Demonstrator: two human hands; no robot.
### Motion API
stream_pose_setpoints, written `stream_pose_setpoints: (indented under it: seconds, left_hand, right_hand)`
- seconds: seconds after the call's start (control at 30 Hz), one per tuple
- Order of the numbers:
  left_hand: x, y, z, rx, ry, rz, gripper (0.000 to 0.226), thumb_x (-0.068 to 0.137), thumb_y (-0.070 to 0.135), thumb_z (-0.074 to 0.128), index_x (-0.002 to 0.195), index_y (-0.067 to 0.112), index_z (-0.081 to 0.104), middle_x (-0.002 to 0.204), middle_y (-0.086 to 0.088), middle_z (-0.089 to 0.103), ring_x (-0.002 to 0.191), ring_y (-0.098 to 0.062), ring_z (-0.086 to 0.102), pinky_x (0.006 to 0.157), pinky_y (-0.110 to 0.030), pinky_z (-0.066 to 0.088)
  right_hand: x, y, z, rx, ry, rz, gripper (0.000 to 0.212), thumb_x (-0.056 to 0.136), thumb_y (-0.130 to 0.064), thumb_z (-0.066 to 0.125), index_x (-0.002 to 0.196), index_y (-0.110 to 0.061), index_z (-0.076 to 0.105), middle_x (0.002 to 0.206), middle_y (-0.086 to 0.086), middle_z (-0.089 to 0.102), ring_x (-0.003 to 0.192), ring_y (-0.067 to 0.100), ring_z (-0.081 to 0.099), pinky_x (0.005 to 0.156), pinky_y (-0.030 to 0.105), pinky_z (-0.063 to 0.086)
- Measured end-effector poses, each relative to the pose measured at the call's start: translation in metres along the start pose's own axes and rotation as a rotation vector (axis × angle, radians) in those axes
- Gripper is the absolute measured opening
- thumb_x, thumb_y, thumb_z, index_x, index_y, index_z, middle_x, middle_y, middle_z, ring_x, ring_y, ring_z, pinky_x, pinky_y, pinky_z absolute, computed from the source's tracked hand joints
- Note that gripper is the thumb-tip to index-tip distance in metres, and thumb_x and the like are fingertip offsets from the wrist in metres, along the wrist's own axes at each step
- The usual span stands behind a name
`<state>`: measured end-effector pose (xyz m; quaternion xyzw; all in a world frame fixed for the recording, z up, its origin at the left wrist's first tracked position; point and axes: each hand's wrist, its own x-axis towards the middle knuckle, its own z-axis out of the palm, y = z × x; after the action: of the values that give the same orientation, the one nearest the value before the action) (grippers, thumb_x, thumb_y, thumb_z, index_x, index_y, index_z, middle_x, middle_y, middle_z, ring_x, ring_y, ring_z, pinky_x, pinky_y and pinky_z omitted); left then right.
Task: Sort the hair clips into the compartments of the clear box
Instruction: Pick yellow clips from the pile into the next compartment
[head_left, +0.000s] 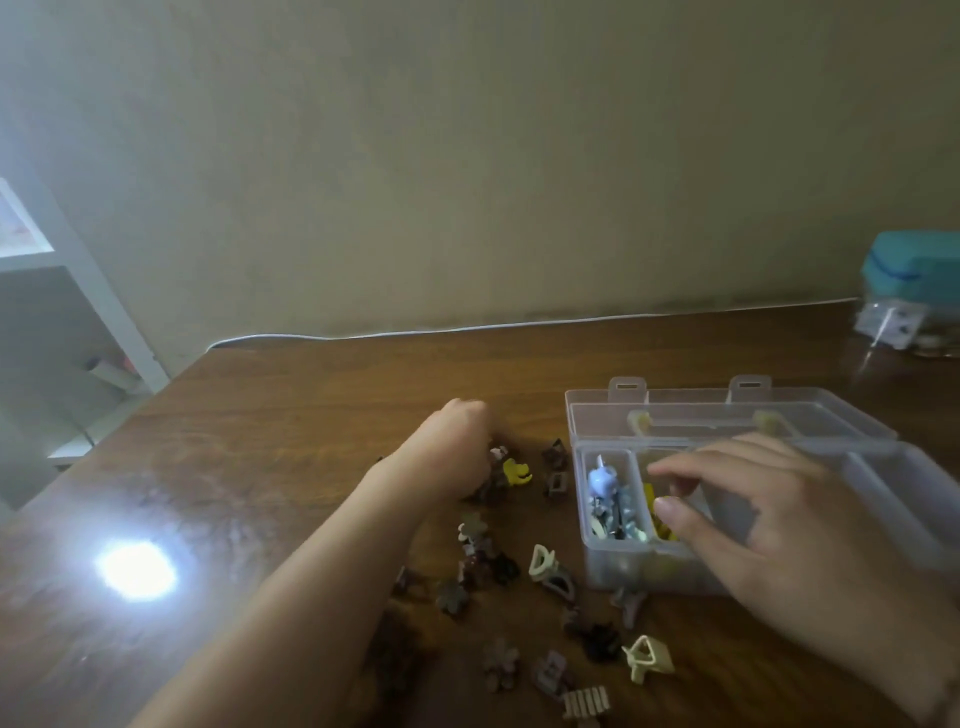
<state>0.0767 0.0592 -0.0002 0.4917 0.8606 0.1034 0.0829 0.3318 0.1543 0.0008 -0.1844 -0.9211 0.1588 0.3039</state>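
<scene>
Clips lie scattered on the brown wooden table (291, 415), in the area left of and nearer than the clear box (613, 566). Most scattered clips are dark brown. Exceptions: a yellow clip (517, 472) at the far end of the scatter, two cream clips (543, 560) (647, 657) nearer the camera, and a beige ribbed clip (586, 704) at the near edge of the view.

The box stands on the right part of the table with its lid (727, 415) folded open toward the far side. The leftmost compartment holds blue clips (605, 488). The adjacent compartment to the right holds yellow clips (662, 527), partly hidden behind the right hand. Compartments further right are hidden or blurred.

Left hand (457, 447): reaches to the far end of the scatter, knuckles up, fingers curled downward into a group of dark clips just beside the yellow clip. Whether the fingers hold a clip cannot be told; the fingertips are hidden under the hand.

Right hand (769, 525): hovers above the box, over the second compartment. Fingers are extended and loosely spread, pointing left. Nothing is seen held in them.

A teal-lidded container (914, 270) stands at the far right corner of the table. A white shelf unit (67, 260) stands to the left, beyond the table edge. A bright light reflection (136, 570) shows on the table surface, near left.
</scene>
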Motion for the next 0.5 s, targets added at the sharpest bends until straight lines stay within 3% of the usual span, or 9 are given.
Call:
stream_pose_setpoints:
  seconds: [0.1, 0.27, 0.4, 0.5]
  left_hand:
    - [0.007, -0.001, -0.001, 0.019, -0.028, 0.018, 0.044, 0.089, -0.001, 0.058, 0.110, 0.035, 0.073, 0.116, 0.000, 0.066, 0.095, -0.020, 0.066, 0.082, -0.034, 0.060]
    - [0.005, 0.001, 0.001, 0.078, -0.001, 0.024, 0.030, 0.092, 0.006, 0.057, 0.106, 0.028, 0.071, 0.112, 0.000, 0.064, 0.101, -0.024, 0.062, 0.090, -0.040, 0.056]
    - [-0.006, 0.000, -0.006, -0.032, 0.062, 0.048, 0.022, 0.097, 0.011, 0.056, 0.112, 0.022, 0.068, 0.102, 0.009, 0.061, 0.090, -0.009, 0.061, 0.074, -0.017, 0.048]
    - [-0.025, 0.011, -0.018, -0.273, 0.207, 0.047, 0.014, 0.093, 0.018, 0.063, 0.106, 0.023, 0.069, 0.095, 0.013, 0.067, 0.089, -0.005, 0.064, 0.073, -0.014, 0.048]
  right_hand:
    - [0.000, 0.001, 0.001, 0.010, 0.024, 0.005, 0.030, 0.081, -0.055, 0.050, 0.098, -0.039, 0.068, 0.086, -0.029, 0.060, 0.091, 0.002, 0.058, 0.080, 0.037, 0.051]
    - [0.000, 0.001, 0.000, 0.025, 0.050, -0.001, 0.017, 0.086, -0.046, 0.061, 0.097, -0.036, 0.070, 0.082, -0.026, 0.060, 0.088, 0.003, 0.057, 0.080, 0.034, 0.050]
    - [0.000, 0.002, -0.001, 0.021, 0.053, -0.001, 0.022, 0.085, -0.049, 0.056, 0.098, -0.037, 0.068, 0.082, -0.027, 0.059, 0.088, 0.001, 0.056, 0.078, 0.031, 0.049]
    - [0.000, 0.003, -0.001, 0.018, 0.050, -0.013, 0.031, 0.085, -0.055, 0.047, 0.101, -0.037, 0.067, 0.085, -0.027, 0.058, 0.090, -0.002, 0.055, 0.078, 0.028, 0.049]
